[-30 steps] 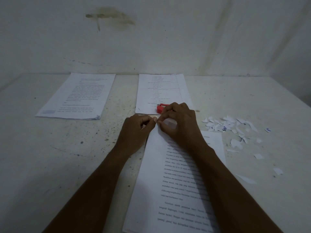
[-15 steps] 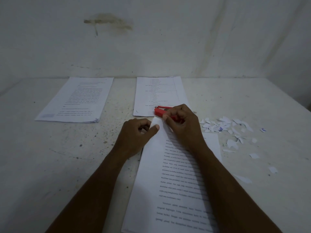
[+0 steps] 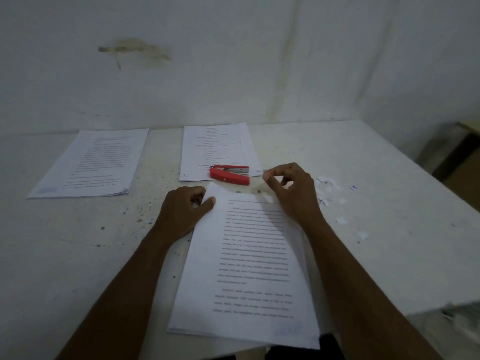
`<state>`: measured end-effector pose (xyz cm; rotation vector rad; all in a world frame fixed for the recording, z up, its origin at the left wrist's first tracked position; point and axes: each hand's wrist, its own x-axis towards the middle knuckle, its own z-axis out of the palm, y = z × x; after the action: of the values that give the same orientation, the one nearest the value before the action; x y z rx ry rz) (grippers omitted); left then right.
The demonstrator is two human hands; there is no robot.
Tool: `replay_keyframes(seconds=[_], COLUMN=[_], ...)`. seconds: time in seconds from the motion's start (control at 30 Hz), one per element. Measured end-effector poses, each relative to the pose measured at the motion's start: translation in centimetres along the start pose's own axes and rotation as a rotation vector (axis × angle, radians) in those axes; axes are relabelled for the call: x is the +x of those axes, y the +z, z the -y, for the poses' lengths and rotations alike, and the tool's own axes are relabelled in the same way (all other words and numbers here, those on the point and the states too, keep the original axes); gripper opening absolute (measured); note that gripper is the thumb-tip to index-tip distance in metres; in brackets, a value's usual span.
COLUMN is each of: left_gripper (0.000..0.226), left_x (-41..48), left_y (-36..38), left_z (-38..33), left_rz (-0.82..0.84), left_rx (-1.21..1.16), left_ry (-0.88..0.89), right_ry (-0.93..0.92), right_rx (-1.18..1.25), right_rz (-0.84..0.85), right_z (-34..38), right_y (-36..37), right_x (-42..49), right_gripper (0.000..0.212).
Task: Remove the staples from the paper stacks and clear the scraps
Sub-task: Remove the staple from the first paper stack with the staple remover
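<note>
While I watch from far away, one paper stack (image 3: 85, 162) lies at the left of the frame on the white counter (image 3: 78, 255). Left of the middle, the left grip (image 3: 181, 211) pinches the top left corner of the near paper stack (image 3: 249, 268), thumb on top. Above that lies a far paper stack (image 3: 218, 149), with the red staple remover (image 3: 230, 175) across its lower edge. The right grip (image 3: 291, 189) hangs just right of the remover, fingers curled in; I cannot tell if it pinches anything. Small paper scraps (image 3: 327, 188) lie right of it.
</note>
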<state>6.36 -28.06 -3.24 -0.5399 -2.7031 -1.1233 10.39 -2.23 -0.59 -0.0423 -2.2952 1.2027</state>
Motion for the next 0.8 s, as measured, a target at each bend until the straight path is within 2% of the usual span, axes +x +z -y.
replay_keyframes(seconds=[0.13,0.27,0.33,0.4,0.57,0.7,0.8], left_gripper=[0.032,0.029,0.036,0.047,0.042,0.042,0.044], left_x=[0.3,1.0,1.3,1.5,0.7,-0.5,-1.0], left_y=[-0.1,-0.1,0.0,0.3,2.8,4.7,5.5], left_z=[-0.8,-3.1,-4.5,-5.8,-8.3,-8.5,-8.0], left_rz=[0.074,0.169,0.229,0.255,0.058,-0.131,-0.210], left_rx=[0.045,0.323,0.494,0.559,0.526,0.496,0.520], left_ry=[-0.082,-0.179,-0.252,-0.340,-0.462,-0.401,-0.345], right_ry=[0.094,0.238,0.299,0.348,0.399,0.371,0.355], right_rx=[-0.124,-0.228,-0.257,-0.273,-0.281,-0.297,-0.273], right_rz=[-0.094,-0.180,-0.207,-0.213,-0.214,-0.237,-0.244], right_z=[-3.1,-6.0,-7.2,-8.1,-8.5,-8.4,-8.6], right_y=[-6.3,-12.7,-15.1,-16.6,-17.7,-17.6,-17.5], right_x=[-2.1,-4.1,-5.0,-5.7,-7.3,-7.9,-8.1], right_gripper=[0.004,0.008,0.007,0.007,0.014,0.014,0.013])
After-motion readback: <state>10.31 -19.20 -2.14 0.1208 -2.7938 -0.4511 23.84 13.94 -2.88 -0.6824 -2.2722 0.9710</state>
